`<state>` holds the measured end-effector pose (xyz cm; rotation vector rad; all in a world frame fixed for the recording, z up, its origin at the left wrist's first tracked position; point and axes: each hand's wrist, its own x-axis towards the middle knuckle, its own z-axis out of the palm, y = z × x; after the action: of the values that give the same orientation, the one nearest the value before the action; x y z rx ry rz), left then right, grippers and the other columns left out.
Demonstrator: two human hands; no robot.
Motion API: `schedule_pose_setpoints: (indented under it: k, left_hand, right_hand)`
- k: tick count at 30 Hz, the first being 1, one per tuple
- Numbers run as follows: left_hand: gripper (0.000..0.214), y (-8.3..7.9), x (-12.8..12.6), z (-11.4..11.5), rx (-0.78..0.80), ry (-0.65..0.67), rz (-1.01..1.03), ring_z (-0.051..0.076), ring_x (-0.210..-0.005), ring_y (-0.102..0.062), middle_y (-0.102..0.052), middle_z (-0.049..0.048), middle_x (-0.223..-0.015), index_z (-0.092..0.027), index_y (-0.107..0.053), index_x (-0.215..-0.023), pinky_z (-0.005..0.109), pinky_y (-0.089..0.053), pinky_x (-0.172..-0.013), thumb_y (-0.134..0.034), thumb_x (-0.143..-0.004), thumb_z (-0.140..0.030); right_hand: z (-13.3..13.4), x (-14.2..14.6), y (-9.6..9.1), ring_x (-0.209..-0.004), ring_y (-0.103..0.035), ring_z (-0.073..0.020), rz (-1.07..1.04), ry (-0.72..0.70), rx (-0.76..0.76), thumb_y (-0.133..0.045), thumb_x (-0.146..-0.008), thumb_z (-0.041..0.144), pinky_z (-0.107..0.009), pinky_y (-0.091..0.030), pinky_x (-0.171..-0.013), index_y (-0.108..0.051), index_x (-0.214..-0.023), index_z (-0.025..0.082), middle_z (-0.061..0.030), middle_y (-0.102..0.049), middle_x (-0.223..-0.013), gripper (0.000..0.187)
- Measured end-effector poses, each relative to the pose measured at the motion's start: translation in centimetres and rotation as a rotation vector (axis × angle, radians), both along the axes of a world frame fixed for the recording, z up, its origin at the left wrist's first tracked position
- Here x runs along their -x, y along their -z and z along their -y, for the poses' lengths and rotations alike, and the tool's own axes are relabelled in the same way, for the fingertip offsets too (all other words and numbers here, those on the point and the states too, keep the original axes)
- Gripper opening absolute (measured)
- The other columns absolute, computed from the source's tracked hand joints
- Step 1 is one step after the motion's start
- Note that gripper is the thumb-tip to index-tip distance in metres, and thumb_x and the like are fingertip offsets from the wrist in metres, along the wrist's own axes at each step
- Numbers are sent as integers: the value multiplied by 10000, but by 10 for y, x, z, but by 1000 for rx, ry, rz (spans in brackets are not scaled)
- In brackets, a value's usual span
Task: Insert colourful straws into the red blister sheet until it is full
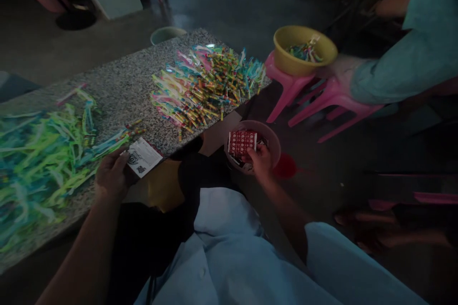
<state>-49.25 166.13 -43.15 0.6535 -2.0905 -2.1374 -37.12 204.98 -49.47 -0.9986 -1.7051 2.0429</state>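
Note:
My left hand (113, 171) is closed on a white printed card (143, 157) at the front edge of a speckled stone table (121, 74). Over a pale tub (272, 140) below the table, my right hand (260, 159) pinches a red card with a white pattern (242, 143). More cards or papers seem to lie inside that tub, partly hidden by the hand. Close to my left hand, a few thin striped sticks with streamers (134, 128) rest on the stone. A heap of similar striped sticks (211, 86) lies farther along the table.
Green and blue streamers (46, 167) cover the table's left end. A yellow basin (304, 52) with more sticks stands on a pink stool (286, 88) at the right. Beside it, another person's sleeved arm (390, 66) reaches in. Something red (285, 166) sits beside the tub.

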Motion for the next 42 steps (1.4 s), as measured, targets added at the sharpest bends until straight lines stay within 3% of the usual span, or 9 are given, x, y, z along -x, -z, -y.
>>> schedule_pose_setpoints:
  k: [5,14,20,22,28,32,35,38,42]
  left_hand:
    - [398,-1,-1,-1,-24,17,17,150,-667,-671,-715,0,-846,-149,-705,-1156,367,-647,-723,-787,-775,-232]
    - [385,8,1,4,30,28,11,115,-618,-638,-735,19,-859,-139,-710,-1180,269,-613,-656,-764,-802,-187]
    - [390,9,3,2,121,22,28,151,-701,-683,-728,26,-878,-160,-725,-1164,267,-610,-681,-766,-784,-239]
    - [399,9,4,2,232,28,45,181,-763,-704,-740,41,-912,-164,-729,-1168,302,-622,-743,-754,-786,-275]
    - [374,12,3,15,809,96,23,274,-1026,-704,-747,100,-1079,-167,-738,-1166,441,-562,-1011,-662,-846,-346]
    - [361,-9,-13,7,1079,80,-209,311,-1254,-601,-688,148,-1253,-158,-726,-1148,488,-449,-1151,-599,-887,-372]
    - [387,-42,-32,-21,954,204,-314,265,-1131,-652,-693,120,-1212,-179,-700,-1202,439,-513,-1056,-606,-922,-428]
    - [537,-75,-48,-55,579,562,-277,230,-1008,-692,-714,104,-1180,-199,-628,-1349,368,-561,-907,-691,-900,-486]
    - [497,-97,-56,-77,415,806,-227,207,-991,-683,-731,74,-1103,-202,-656,-1324,320,-527,-905,-718,-909,-469]
  right_hand:
    - [9,2,-14,-584,-716,-192,-69,-42,87,-825,-680,566,-309,-622,-530,-555,-993,219,-12,-727,-772,540]
    - [28,5,-29,-630,-748,-221,-139,-141,160,-764,-770,636,-289,-609,-501,-575,-1001,228,0,-699,-719,506]
    - [36,11,-38,-642,-744,-236,-149,-230,119,-710,-821,619,-318,-609,-513,-620,-968,228,-4,-689,-708,427]
    - [41,12,-44,-622,-730,-235,-142,-270,72,-696,-829,624,-323,-598,-503,-648,-972,231,-4,-694,-701,421]
    - [59,16,-64,-554,-693,-220,-155,-398,34,-678,-841,657,-329,-584,-507,-692,-1038,210,-13,-709,-691,490]
    - [73,19,-73,-564,-697,-221,-170,-502,44,-683,-854,678,-338,-602,-535,-715,-1065,202,-19,-714,-698,522]
    - [87,18,-82,-583,-703,-210,-196,-618,56,-678,-890,655,-334,-610,-564,-725,-1100,202,-22,-726,-735,501]
    - [101,14,-95,-629,-716,-208,-206,-752,34,-659,-933,611,-322,-608,-591,-737,-1125,211,-29,-737,-777,451]
    - [114,10,-105,-674,-723,-200,-227,-873,-70,-619,-979,557,-312,-608,-623,-745,-1145,227,-34,-741,-844,390]
